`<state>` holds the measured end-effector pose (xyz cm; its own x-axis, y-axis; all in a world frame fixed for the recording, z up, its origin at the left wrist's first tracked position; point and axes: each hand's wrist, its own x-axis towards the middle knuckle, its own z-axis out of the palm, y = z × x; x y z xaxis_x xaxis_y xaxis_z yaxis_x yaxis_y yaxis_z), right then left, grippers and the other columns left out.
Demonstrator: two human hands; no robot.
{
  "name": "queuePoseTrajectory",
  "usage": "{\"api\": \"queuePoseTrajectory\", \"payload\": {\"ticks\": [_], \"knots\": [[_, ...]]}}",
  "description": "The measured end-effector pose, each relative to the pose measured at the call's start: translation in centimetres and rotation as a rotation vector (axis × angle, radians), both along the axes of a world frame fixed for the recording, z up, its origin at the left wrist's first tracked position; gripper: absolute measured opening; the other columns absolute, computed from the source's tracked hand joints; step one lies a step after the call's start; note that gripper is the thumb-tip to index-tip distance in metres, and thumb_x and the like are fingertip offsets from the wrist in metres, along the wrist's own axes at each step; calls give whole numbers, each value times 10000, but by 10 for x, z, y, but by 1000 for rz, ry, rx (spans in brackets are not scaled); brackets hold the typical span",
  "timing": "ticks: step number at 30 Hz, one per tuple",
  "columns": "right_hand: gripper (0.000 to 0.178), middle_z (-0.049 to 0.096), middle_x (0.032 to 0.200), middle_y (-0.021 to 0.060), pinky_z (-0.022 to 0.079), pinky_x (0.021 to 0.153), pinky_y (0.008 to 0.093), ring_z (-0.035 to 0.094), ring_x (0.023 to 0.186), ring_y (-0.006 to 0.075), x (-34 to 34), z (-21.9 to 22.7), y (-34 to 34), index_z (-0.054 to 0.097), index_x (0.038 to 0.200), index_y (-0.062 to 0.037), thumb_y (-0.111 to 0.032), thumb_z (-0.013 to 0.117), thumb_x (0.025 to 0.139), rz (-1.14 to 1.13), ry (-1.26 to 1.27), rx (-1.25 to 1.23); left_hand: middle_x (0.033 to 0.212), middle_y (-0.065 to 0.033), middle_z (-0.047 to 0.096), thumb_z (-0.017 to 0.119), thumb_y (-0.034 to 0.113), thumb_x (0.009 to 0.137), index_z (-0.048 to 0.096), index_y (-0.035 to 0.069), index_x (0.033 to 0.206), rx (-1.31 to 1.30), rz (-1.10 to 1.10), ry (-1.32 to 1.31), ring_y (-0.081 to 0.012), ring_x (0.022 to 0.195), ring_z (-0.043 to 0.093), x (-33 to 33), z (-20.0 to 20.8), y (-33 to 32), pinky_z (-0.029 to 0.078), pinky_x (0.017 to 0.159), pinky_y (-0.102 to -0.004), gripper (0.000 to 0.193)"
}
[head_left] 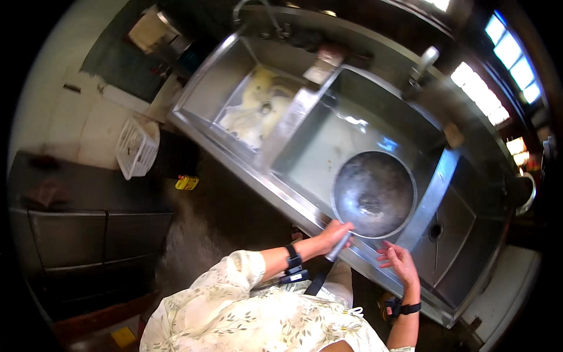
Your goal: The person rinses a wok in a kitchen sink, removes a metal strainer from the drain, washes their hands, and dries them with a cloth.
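Leaf-print shirt (234, 314), worn. Round metal pan (375, 185): over middle basin (387, 100), near right part; long axis from near-left handle (338, 249) to far-right bowl. Left hand (336, 233): fingers wrapped round handle, bowl lying far and right. Right hand (401, 261): fingers loosely parted, just beside pan's near side; contact unclear. Left basin (205, 94): yellowish residue (251, 114).

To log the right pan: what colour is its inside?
The pan is mottled grey inside, silvery to dark; best seen in the head view.
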<state>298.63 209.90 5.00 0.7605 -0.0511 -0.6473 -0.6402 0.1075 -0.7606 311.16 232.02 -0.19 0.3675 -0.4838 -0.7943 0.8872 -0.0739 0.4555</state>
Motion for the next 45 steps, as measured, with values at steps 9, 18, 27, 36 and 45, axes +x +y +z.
{"api": "queuePoseTrajectory", "payload": {"ticks": [9,18,27,36,45], "knots": [[408,646,873,95,512,750,316,593,739,169,115,-11,143,577,979,-11,-397,450,944,-719,-186,755,655,-104,621,367,412,941,605,31,850,-122,-413,-796,-211,571,610,65,30,24,489,541,-348,458],[225,614,710,165,429,351,294,468,417,130,134,-83,-6,452,967,67,-138,439,875,-518,169,-91,810,-39,638,553,201,930,615,5,981,301,-239,-995,-104,721,596,118,14,180,493,677,-253,212],[298,559,600,129,437,362,339,548,435,196,156,-158,-5,392,1049,52,-93,499,812,-648,249,-694,699,-43,616,544,242,927,594,80,956,901,239,-308,-119,540,593,10,-8,474,484,463,-245,172],[143,520,607,113,412,368,304,479,425,159,161,-147,18,452,816,18,-118,420,850,-411,375,66,739,-48,642,511,213,904,607,129,943,1043,302,104,-159,541,616,-87,-21,506,480,447,-282,134],[180,471,543,57,342,345,281,416,368,132,179,-58,53,446,720,-48,-161,460,859,-303,299,218,960,-121,613,582,119,829,609,58,1054,1147,-115,-1407,-313,955,560,162,8,380,449,834,-397,234]]}}
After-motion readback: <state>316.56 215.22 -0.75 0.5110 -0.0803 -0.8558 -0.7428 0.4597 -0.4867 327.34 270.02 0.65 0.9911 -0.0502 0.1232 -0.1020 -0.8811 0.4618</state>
